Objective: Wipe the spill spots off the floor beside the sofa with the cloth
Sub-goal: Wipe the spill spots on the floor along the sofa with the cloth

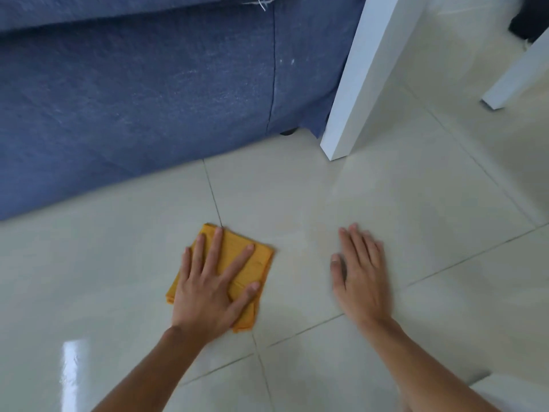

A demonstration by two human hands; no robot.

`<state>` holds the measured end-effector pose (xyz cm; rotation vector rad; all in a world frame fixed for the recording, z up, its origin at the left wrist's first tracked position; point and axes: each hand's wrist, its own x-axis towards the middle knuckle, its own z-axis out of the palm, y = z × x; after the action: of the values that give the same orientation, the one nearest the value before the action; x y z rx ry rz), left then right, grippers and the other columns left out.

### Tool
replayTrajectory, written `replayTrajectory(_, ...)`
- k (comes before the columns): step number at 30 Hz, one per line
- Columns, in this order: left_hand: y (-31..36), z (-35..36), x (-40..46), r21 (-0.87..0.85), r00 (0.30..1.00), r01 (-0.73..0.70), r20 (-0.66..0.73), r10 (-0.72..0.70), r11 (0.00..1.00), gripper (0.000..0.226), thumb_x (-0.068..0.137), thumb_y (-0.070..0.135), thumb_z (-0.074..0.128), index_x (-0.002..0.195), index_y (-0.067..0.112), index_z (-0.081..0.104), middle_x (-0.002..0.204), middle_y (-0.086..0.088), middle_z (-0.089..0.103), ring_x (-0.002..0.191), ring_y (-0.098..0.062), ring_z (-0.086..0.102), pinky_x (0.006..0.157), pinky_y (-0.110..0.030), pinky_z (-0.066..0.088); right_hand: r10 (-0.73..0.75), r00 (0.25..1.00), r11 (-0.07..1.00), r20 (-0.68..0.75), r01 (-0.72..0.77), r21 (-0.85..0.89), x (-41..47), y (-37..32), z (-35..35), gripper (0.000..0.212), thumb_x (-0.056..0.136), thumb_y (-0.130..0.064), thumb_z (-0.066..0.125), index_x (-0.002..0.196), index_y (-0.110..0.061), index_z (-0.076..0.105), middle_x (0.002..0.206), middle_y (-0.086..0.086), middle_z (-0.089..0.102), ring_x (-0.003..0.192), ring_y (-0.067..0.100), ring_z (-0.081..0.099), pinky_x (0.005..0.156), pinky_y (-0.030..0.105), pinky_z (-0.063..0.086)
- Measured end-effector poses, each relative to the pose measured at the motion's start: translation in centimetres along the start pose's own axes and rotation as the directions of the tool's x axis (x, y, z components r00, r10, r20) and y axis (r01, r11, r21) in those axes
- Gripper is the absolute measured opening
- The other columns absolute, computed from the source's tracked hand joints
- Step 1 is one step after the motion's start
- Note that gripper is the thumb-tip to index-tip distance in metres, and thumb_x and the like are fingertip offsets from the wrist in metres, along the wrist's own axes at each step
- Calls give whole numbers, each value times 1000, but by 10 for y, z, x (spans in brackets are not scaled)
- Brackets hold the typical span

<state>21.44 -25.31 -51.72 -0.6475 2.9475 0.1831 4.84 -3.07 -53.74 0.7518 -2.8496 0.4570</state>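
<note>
Cloth (237, 269) — folded, orange — lies flat on the tiled floor (401, 203), near the sofa (133, 99) front edge. Left hand (212, 288) presses on it, fingers spread. Right hand (361, 272) rests flat on bare tile, fingers together. Open floor surrounds both; a white table leg (356, 84) stands beyond, beside the sofa corner.

right hand (358, 272) motion-blurred; cloth (237, 263) half hidden under left hand (211, 292); sofa (133, 99) cropped

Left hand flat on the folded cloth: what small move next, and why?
Probably slide the left hand with the orange cloth rightward toward the right hand. A faint yellowish smear seems to lie on the floor tile between them, though glare makes that uncertain.
</note>
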Motion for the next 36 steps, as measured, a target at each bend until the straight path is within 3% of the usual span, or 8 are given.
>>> replayTrajectory(5,-50,-9,75,-22,943,331,-37,-331,943,74,79,80,12,149,54,11,165,-10,3,150,-41,5,120,-58,8,29,999,998,27,-27,-54,-4,-3,3,55,95,-31,41,146,-10,46,156,13,41,143,33,38,120,52,24)
replayTrajectory(7,-45,-12,124,-57,916,394,-52,-397,917,75,79,81,9,149,53,7,165,-11,-2,149,-42,-1,120,-58,2,33,999,998,26,-32,-58,-4,-2,4,56,95,-31,41,147,-10,45,157,12,40,144,32,37,121,52,24)
replayTrajectory(10,-11,-15,186,-60,924,374,-62,-378,925,77,79,81,4,150,52,1,165,-12,-3,149,-44,-6,120,-59,-2,19,999,997,35,-16,-76,-6,1,6,56,95,-33,41,147,-11,44,157,11,40,145,31,36,121,51,23)
replayTrajectory(14,71,-15,218,-43,984,174,-36,-176,984,75,81,78,6,150,50,4,165,-12,-6,148,-45,-8,118,-60,-4,23,998,1000,52,-23,-8,-3,5,2,57,95,-38,38,147,-14,45,158,7,39,147,26,34,123,48,20)
replayTrajectory(19,144,-5,164,-81,996,-89,11,90,993,70,85,74,13,150,51,7,165,-12,-9,148,-44,-14,117,-62,-6,132,991,945,9,-128,301,-1,5,-7,63,95,-44,37,144,-7,48,152,10,47,143,23,38,122,43,23)
replayTrajectory(23,135,3,85,-140,988,-157,-25,155,978,67,86,74,21,149,52,15,165,-13,-2,149,-44,-7,118,-61,-3,204,974,876,100,-227,425,0,-6,-22,71,90,-51,33,147,-11,43,155,8,43,144,19,33,123,36,19)
replayTrajectory(31,47,9,-41,-174,996,33,-82,-48,984,67,86,77,29,148,55,17,166,-9,1,151,-39,-5,120,-58,5,-44,992,966,115,13,257,-30,-87,-11,63,92,-44,35,143,-9,50,153,14,46,145,31,36,120,56,23)
replayTrajectory(36,-27,9,-90,-137,971,215,-76,-226,967,68,84,80,27,147,57,14,166,-7,2,152,-36,-5,120,-57,7,-227,963,944,144,181,275,-53,-161,7,62,94,-45,36,144,-10,49,154,12,44,146,30,34,120,55,23)
